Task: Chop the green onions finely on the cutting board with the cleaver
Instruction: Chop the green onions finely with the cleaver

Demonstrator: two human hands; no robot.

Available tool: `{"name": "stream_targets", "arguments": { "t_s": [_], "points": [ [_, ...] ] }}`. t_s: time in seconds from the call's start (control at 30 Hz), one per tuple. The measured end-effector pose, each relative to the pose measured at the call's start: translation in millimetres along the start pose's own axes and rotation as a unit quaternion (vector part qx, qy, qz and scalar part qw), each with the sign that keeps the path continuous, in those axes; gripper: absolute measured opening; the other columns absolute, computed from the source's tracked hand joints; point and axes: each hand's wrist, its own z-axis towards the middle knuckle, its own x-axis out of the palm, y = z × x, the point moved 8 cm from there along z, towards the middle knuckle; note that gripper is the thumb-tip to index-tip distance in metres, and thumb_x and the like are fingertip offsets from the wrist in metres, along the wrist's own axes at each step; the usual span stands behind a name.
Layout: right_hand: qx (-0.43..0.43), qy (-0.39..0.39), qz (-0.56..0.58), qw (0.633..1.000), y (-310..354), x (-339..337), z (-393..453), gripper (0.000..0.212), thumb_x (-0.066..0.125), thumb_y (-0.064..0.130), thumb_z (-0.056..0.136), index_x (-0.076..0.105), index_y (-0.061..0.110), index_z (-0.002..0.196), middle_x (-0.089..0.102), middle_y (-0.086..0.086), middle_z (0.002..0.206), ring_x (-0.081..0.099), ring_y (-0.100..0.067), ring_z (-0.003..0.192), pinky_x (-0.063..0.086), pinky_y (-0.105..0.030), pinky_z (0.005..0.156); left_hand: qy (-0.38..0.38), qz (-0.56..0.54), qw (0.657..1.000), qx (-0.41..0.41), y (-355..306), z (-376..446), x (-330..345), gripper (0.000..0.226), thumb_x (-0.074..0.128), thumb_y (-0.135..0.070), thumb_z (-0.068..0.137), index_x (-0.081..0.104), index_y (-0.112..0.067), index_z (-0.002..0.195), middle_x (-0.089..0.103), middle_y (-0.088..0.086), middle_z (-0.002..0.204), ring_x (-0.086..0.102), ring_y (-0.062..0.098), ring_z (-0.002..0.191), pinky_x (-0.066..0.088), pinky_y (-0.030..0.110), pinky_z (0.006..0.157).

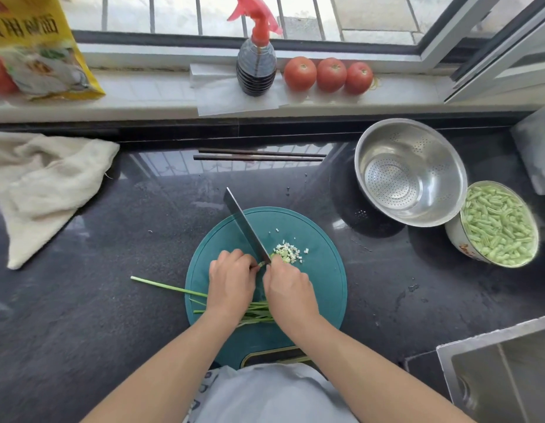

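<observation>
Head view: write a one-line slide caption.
Right hand works the cleaver while left hand pins green onions on the teal cutting board, chopped bits piling beside the blade.

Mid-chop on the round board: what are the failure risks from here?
1. The left hand pins the green onions right against the cleaver; a slip could nick a finger.
2. The stalks overhang the cutting board edge and could drag onto the counter.
3. The chopped pieces already lie scattered; more could fly off.

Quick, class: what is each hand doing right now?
Left hand: curled shut, pinning the green onions on the cutting board.
Right hand: closed around the cleaver handle.
</observation>
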Motion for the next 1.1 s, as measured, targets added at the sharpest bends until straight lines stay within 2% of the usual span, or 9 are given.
{"name": "stream_targets", "arguments": {
  "t_s": [0.1,0.2,0.37,0.47,0.63,0.77,0.87,0.97,1.1],
  "points": [
    [-0.004,-0.014,0.019,1.0,5,-4,15,0.022,0.037,0.029,0.104,0.04,0.018,0.085,0.063,-0.008,0.085,0.06,-0.035,0.079,0.042,-0.04,0.063,0.0,-0.001,1.0,0.007,0,-2,-1,0.012,0.069,-0.021,0.091,0.071,-0.023,0.079,0.062,-0.008,0.081,0.037,0.012,0.077,0.03,0.034,0.068],
    [-0.004,-0.02,0.04,0.999,-5,-10,14,0.025,0.039,0.03,0.103,0.042,0.016,0.083,0.057,-0.004,0.076,0.054,-0.033,0.07,0.039,-0.04,0.06,0.008,-0.009,1.0,0.0,1,-1,-2,0.011,0.068,-0.025,0.093,0.073,-0.023,0.083,0.064,-0.009,0.083,0.045,0.015,0.079,0.037,0.035,0.071],
    [-0.017,-0.009,0.025,1.0,-22,-20,-10,0.025,0.038,0.03,0.104,0.042,0.019,0.082,0.056,0.002,0.069,0.056,-0.027,0.063,0.046,-0.043,0.059,-0.003,-0.022,0.999,0.026,3,-8,-7,0.01,0.068,-0.027,0.093,0.074,-0.02,0.09,0.063,-0.005,0.084,0.051,0.02,0.082,0.045,0.038,0.074],
    [-0.028,-0.002,0.011,1.0,-22,-17,-18,0.025,0.038,0.031,0.104,0.041,0.019,0.082,0.057,-0.001,0.07,0.055,-0.029,0.063,0.042,-0.042,0.057,-0.016,0.009,0.999,0.044,8,-13,-7,0.006,0.074,-0.024,0.088,0.072,-0.018,0.085,0.061,-0.004,0.081,0.051,0.022,0.079,0.043,0.038,0.069],
    [-0.015,0.028,-0.009,0.999,-10,3,-18,0.021,0.035,0.028,0.104,0.042,0.017,0.088,0.063,-0.006,0.08,0.06,-0.035,0.073,0.046,-0.044,0.061,-0.017,0.023,0.999,0.038,8,-12,-6,0.007,0.074,-0.015,0.087,0.072,-0.019,0.081,0.063,-0.005,0.079,0.052,0.022,0.078,0.037,0.037,0.065],
    [-0.016,0.003,-0.007,1.0,6,3,-1,0.02,0.035,0.03,0.105,0.039,0.019,0.088,0.065,-0.009,0.086,0.062,-0.036,0.078,0.048,-0.043,0.064,-0.008,0.021,1.0,0.022,9,-9,-5,0.011,0.07,-0.015,0.088,0.073,-0.021,0.079,0.064,-0.007,0.079,0.052,0.021,0.079,0.033,0.035,0.066],
    [-0.021,-0.008,0.013,1.0,14,-3,14,0.023,0.036,0.03,0.105,0.039,0.018,0.085,0.061,-0.007,0.082,0.059,-0.034,0.076,0.039,-0.038,0.061,0.001,0.024,1.0,0.017,9,-9,-4,0.013,0.068,-0.017,0.091,0.072,-0.022,0.08,0.063,-0.009,0.08,0.05,0.019,0.08,0.035,0.035,0.067],
    [-0.002,-0.009,0.04,0.999,1,-14,15,0.026,0.037,0.028,0.104,0.038,0.016,0.08,0.052,-0.002,0.074,0.05,-0.033,0.069,0.032,-0.038,0.06,0.001,0.008,1.0,0.004,10,-9,-4,0.01,0.07,-0.018,0.09,0.072,-0.022,0.081,0.063,-0.008,0.081,0.05,0.018,0.081,0.034,0.033,0.07],
    [-0.004,-0.001,0.041,0.999,-12,-23,-9,0.024,0.037,0.03,0.103,0.043,0.016,0.084,0.058,-0.002,0.076,0.054,-0.03,0.068,0.044,-0.044,0.061,-0.003,0.018,1.0,-0.017,12,-11,-5,0.011,0.072,-0.023,0.089,0.07,-0.02,0.079,0.062,-0.006,0.079,0.049,0.02,0.079,0.041,0.035,0.069]
  ]
}}
